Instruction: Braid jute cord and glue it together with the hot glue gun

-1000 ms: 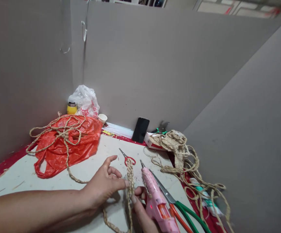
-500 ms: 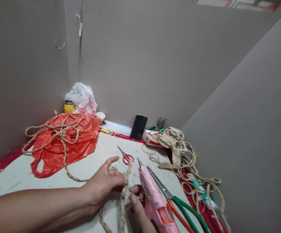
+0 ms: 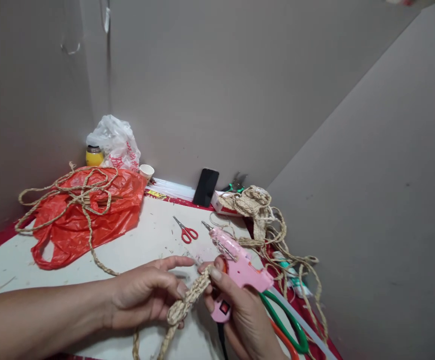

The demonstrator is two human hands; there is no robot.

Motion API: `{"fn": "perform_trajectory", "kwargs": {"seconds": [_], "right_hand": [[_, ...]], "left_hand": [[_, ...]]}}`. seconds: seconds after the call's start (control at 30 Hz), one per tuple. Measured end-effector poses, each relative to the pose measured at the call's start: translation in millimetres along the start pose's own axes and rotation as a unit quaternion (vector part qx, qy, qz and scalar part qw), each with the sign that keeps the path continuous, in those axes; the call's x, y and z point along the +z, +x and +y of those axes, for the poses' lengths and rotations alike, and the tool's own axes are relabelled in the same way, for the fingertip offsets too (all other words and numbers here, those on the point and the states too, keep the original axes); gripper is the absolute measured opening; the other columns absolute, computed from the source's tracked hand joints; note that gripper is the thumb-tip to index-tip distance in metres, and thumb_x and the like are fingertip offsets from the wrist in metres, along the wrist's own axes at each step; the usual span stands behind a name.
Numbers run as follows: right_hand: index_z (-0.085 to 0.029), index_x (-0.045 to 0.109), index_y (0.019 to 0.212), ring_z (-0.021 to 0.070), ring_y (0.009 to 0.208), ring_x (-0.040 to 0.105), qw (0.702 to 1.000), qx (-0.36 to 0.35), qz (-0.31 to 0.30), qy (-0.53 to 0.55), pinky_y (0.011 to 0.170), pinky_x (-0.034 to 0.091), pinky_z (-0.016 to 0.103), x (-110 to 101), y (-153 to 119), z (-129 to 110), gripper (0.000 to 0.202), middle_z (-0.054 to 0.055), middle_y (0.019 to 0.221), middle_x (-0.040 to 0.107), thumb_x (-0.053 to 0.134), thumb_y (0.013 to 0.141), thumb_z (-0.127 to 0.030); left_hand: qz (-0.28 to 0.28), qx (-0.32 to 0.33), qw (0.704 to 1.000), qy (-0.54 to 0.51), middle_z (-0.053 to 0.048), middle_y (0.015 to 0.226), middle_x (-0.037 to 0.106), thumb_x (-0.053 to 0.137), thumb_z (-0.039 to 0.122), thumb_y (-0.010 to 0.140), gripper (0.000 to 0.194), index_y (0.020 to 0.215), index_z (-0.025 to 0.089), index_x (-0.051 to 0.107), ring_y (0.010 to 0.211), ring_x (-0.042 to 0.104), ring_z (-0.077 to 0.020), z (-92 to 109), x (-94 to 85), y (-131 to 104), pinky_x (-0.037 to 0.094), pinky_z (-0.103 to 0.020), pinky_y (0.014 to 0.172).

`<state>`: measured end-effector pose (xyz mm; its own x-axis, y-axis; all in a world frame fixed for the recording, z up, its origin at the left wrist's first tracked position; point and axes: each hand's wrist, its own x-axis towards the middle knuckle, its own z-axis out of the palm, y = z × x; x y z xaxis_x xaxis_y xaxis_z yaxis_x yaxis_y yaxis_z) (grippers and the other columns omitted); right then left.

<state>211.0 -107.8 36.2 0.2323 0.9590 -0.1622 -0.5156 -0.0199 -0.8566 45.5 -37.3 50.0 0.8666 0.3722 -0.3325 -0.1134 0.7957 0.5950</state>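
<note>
A braided straw cord (image 3: 191,298) is doubled into a short flat strip, its folded end towards me. My left hand (image 3: 142,292) pinches the strip near that fold, with the forefinger stretched out above. At the strip's far end, the thumb and a finger of my right hand (image 3: 249,312) grip it. The same right hand has a pink hot glue gun (image 3: 238,262) in its grasp, nozzle pointing up and left. One glue stick (image 3: 303,325) sticks out behind the gun. The cord's tail runs down past the lower edge of view.
Small red scissors (image 3: 187,234) lie ahead of my hands. Large green-and-orange-handled shears (image 3: 292,325) are partly hidden by the gun. Cord lies over a red plastic bag (image 3: 123,215) at left. Coiled braid (image 3: 253,202) fills the right edge, beside a phone (image 3: 205,187).
The cord went from a mostly straight length to a doubled strip between both hands. My right hand rose with the glue gun and took hold of the strip's end. The view shifted slightly.
</note>
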Motion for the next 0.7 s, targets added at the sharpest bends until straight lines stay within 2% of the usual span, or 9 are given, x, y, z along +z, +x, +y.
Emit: {"fn": "perform_trajectory", "kwargs": {"seconds": [0.13,0.3,0.43,0.6,0.7], "right_hand": [[-0.017,0.065,0.075,0.0075,0.052,0.048,1.0,0.002,-0.015,0.011,0.049,0.041,0.016,-0.2,-2.2,-3.1,0.013,-0.003,0.064,0.059,0.074,0.077,-0.026],[-0.016,0.063,0.073,0.0081,0.052,0.048,0.999,-0.012,-0.025,-0.04,0.048,0.04,0.018,-0.4,-4.5,-1.2,0.019,-0.003,0.061,0.057,0.074,0.077,-0.032],[-0.017,0.06,0.074,0.006,0.047,0.044,0.996,-0.037,0.046,-0.07,0.041,0.032,0.015,-1.2,-0.6,2.3,0.025,-0.004,0.057,0.055,0.077,0.072,-0.036],[-0.017,0.057,0.076,0.0064,0.043,0.046,0.985,-0.036,0.14,-0.091,0.038,0.029,0.014,-3.7,10.7,7.1,0.035,-0.005,0.055,0.057,0.082,0.064,-0.038],[-0.016,0.056,0.076,0.0065,0.041,0.046,0.981,-0.035,0.162,-0.102,0.037,0.027,0.014,-3.0,15.2,10.2,0.037,-0.005,0.052,0.057,0.082,0.06,-0.038]], "left_hand": [[-0.012,-0.008,1.0,0.01,-0.006,0.083,0.063,0.056,0.013,0.067,0.065,0.128,0.016,0.035,0.064,0.06,-0.017,-1.8,-4.0,4.4,0.045,-0.036,0.07],[-0.012,-0.035,0.999,0.018,-0.01,0.078,0.066,0.059,0.019,0.066,0.068,0.128,0.014,0.033,0.064,0.063,-0.0192,-4.4,-6.6,7.4,0.044,-0.036,0.072],[0.007,-0.022,0.999,0.035,-0.008,0.079,0.065,0.058,0.024,0.072,0.061,0.127,0.016,0.033,0.062,0.065,-0.0192,-7.6,-8.3,6.7,0.046,-0.036,0.07],[0.085,0.018,0.993,0.08,0.0,0.079,0.058,0.058,0.038,0.081,0.05,0.123,0.022,0.036,0.062,0.064,-0.0179,-4.5,-15.6,7.0,0.048,-0.033,0.066],[0.138,0.053,0.981,0.126,-0.002,0.086,0.057,0.059,0.045,0.081,0.051,0.122,0.022,0.039,0.066,0.06,-0.0139,-0.7,-19.7,8.2,0.047,-0.029,0.064]]}}
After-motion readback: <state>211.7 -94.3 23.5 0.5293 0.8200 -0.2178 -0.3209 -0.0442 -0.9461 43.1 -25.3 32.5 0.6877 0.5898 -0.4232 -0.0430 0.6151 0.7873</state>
